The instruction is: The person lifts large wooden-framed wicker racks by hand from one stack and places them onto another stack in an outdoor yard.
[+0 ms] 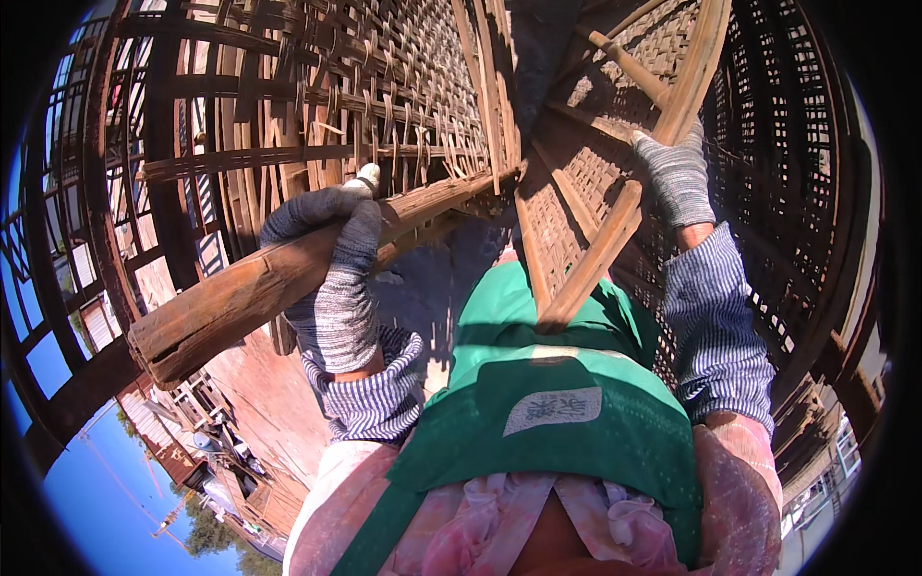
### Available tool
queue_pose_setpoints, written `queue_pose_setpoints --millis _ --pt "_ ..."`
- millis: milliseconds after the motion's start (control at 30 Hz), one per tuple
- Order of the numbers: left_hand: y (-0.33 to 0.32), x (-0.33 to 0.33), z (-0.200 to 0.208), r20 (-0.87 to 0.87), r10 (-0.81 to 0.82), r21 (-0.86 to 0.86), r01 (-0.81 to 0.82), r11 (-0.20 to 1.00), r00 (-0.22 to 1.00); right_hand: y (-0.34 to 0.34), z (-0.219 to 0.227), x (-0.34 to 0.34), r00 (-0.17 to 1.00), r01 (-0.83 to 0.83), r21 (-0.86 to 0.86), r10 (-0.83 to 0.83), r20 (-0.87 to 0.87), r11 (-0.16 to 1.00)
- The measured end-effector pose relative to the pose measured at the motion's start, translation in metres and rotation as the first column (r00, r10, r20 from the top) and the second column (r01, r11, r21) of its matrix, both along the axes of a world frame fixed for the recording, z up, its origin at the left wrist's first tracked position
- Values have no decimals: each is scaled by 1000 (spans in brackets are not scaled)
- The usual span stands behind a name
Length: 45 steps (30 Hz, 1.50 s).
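Note:
My left hand (336, 259), in a grey knit glove, is wrapped around a thick round wooden pole (230, 302) that runs from the lower left up toward the centre. My right hand (677, 173), also gloved, grips a curved bamboo strip (615, 226) that forms the rim of a large woven bamboo tray (576, 163). Both forearms wear striped sleeve covers. A green apron (567, 403) covers my front below the hands.
Several big woven bamboo trays and open lattice frames (384, 86) are stacked upright ahead and to both sides. A darker lattice frame (797, 182) stands at the right. Brick ground (264, 394), low buildings and blue sky show at the lower left.

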<state>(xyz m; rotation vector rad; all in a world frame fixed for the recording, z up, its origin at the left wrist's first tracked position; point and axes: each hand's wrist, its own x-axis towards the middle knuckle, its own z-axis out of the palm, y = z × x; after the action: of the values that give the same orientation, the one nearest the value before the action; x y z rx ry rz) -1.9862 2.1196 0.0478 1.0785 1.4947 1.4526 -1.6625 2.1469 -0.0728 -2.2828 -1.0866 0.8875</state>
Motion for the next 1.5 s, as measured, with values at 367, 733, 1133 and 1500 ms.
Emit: queue_pose_setpoints --millis 367,733,1133,1500 --pt "1 0 -15 -496 -5 195 117 974 868 -102 -22 -49 917 19 -111 -62 -395 994" --pt "-16 -12 -22 -558 127 295 53 954 820 -92 -8 -54 946 6 -164 -59 -318 986" --pt "-136 33 -121 -370 -690 -227 660 717 623 -14 50 -6 984 -159 -175 170 47 972" --pt "-193 95 -284 739 -208 -550 752 363 641 86 37 60 980 -197 -94 200 18 976"
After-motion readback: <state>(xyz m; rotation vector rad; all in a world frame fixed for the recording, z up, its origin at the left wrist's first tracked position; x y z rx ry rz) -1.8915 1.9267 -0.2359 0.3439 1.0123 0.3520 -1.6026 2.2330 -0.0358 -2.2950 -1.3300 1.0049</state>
